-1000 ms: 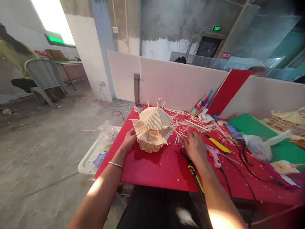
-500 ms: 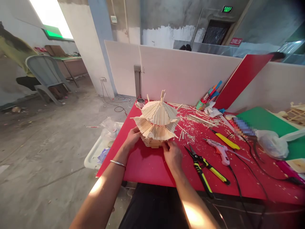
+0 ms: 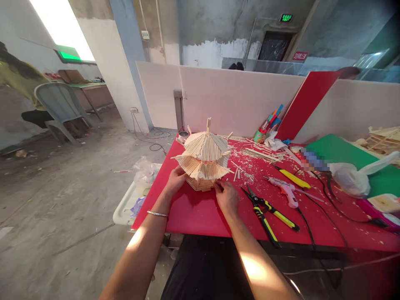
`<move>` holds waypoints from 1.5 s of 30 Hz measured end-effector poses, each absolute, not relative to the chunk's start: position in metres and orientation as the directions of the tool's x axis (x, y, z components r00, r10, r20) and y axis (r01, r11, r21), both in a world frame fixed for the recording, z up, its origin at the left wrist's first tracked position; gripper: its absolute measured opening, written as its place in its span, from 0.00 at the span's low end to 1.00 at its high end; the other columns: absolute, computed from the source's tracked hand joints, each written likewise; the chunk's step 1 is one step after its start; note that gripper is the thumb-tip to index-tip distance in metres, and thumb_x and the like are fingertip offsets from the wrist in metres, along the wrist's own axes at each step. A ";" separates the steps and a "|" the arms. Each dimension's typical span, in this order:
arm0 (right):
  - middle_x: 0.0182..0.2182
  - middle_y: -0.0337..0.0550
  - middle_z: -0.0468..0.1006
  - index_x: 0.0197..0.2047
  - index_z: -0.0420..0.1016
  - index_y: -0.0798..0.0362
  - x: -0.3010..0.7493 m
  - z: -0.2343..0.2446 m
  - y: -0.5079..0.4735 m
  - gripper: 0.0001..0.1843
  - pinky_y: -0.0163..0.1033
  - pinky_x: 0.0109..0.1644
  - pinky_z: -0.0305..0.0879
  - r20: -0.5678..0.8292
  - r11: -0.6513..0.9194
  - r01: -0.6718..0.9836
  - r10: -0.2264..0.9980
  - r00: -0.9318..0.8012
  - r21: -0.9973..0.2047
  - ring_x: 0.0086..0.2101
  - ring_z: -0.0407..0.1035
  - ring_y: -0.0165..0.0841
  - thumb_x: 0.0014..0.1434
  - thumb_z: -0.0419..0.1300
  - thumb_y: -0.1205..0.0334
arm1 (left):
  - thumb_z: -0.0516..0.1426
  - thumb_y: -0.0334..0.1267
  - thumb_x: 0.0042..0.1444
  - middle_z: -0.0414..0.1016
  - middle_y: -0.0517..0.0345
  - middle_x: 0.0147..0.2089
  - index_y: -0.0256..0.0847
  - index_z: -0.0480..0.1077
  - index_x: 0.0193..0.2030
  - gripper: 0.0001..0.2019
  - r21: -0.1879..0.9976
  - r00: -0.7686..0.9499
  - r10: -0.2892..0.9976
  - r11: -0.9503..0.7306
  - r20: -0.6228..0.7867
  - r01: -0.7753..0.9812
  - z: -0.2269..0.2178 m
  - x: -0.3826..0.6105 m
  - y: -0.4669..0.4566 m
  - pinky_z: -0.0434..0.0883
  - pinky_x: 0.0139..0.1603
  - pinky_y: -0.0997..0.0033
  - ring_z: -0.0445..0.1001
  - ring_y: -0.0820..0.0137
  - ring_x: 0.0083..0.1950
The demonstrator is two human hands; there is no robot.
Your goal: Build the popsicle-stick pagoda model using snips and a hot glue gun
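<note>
A model pagoda (image 3: 208, 156) built of thin wooden sticks stands on the red tabletop (image 3: 190, 216), with two tiers of flared roof and a stick finial on top. My left hand (image 3: 176, 181) grips its lower left side, the fingertips partly hidden under the eave. At the lower right of the base, my right hand (image 3: 225, 196) has its thumb and fingers closed on the edge. Right of that hand lie black-and-yellow pliers (image 3: 265, 212) with their handles spread. A pink glue gun (image 3: 286, 189) rests beyond them, beside a yellow utility knife (image 3: 293, 178).
Loose sticks and shavings (image 3: 250, 156) litter the table behind the model. A pen cup (image 3: 259, 135) and a small tin (image 3: 183, 135) stand at the back. Dark cords trail off the front edge. On the left, a white bin (image 3: 123, 208) sits below table height; a person sits on a chair (image 3: 59, 98).
The pagoda has turned slightly between my hands, its finial now more upright. Both hands keep their hold. The whole view has shifted a little.
</note>
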State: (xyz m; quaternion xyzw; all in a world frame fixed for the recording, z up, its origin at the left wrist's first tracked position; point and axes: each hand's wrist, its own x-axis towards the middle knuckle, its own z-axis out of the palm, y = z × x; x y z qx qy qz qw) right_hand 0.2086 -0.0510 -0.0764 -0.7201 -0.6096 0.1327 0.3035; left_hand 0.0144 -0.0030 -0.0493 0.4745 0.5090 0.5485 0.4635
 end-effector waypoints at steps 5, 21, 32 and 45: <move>0.45 0.45 0.81 0.52 0.78 0.47 0.208 -0.076 -0.050 0.15 0.35 0.41 0.62 0.161 -0.106 0.780 0.953 0.257 -0.617 0.41 0.75 0.35 0.67 0.54 0.58 | 0.60 0.36 0.34 0.82 0.51 0.39 0.37 0.79 0.33 0.15 0.993 -0.145 0.982 -0.115 0.118 0.026 -0.049 0.005 -0.004 0.72 0.46 0.63 0.76 0.55 0.46; 0.48 0.46 0.77 0.56 0.75 0.47 0.207 -0.072 -0.051 0.19 0.35 0.42 0.62 0.156 -0.114 0.804 0.956 0.248 -0.584 0.44 0.72 0.36 0.63 0.54 0.65 | 0.57 0.36 0.33 0.78 0.51 0.34 0.36 0.76 0.30 0.14 0.979 -0.242 0.969 0.003 -0.053 -0.203 -0.054 0.000 0.001 0.73 0.31 0.71 0.74 0.67 0.32; 0.47 0.45 0.77 0.55 0.74 0.50 0.208 -0.085 -0.050 0.20 0.36 0.45 0.65 0.287 -0.003 0.758 0.925 0.250 -0.652 0.46 0.72 0.36 0.62 0.51 0.67 | 0.59 0.63 0.47 0.77 0.49 0.34 0.33 0.75 0.40 0.31 0.988 -0.373 0.928 -0.074 0.017 -0.139 -0.058 -0.006 0.003 0.68 0.27 0.73 0.74 0.68 0.30; 0.41 0.39 0.80 0.36 0.83 0.47 0.209 -0.092 -0.047 0.17 0.33 0.43 0.66 0.308 0.154 0.756 0.949 0.066 -0.636 0.41 0.74 0.32 0.57 0.54 0.72 | 0.60 0.66 0.46 0.81 0.43 0.45 0.35 0.79 0.44 0.34 0.992 -0.238 0.965 -0.120 0.112 -0.022 -0.059 0.000 0.001 0.73 0.41 0.64 0.77 0.54 0.48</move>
